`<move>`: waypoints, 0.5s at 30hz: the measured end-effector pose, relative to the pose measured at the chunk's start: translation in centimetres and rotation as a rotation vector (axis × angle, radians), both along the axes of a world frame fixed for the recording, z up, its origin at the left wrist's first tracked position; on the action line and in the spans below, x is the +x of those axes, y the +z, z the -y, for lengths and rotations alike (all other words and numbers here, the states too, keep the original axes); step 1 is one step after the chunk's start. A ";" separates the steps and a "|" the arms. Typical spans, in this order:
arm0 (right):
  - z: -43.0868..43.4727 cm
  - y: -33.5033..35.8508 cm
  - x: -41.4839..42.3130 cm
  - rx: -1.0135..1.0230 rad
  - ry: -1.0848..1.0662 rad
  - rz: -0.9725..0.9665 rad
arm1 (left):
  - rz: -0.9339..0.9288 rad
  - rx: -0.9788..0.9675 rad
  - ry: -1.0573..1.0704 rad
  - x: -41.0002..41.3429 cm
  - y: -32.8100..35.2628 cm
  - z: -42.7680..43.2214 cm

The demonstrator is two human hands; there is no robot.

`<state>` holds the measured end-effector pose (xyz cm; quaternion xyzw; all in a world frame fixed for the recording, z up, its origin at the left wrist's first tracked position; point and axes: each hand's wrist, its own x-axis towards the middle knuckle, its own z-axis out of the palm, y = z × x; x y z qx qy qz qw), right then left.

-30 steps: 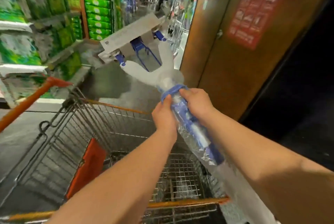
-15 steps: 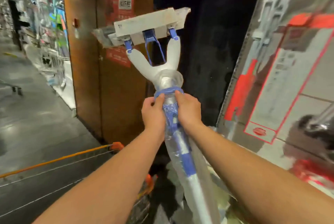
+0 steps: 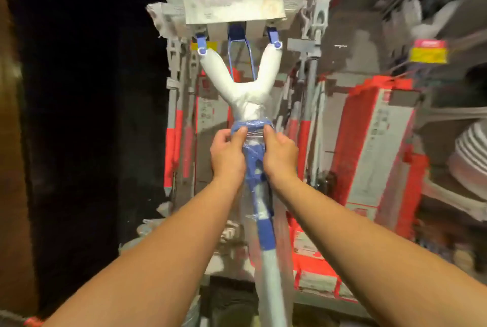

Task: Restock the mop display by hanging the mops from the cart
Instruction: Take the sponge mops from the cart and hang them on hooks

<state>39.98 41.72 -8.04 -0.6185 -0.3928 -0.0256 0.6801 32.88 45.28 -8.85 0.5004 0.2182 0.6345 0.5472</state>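
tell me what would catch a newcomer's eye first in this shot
The eye lands first on the mop, held upright in the centre with its white Y-shaped yoke rising to a flat head near the top of the frame. Just below the yoke, the left hand and right hand grip its plastic-wrapped neck side by side. Behind it to the right, blurred red and grey packages stand in the display.
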 end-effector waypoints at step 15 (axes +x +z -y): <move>16.1 6.4 13.1 0.063 -0.407 0.059 | 0.005 0.184 -0.325 14.8 7.0 13.8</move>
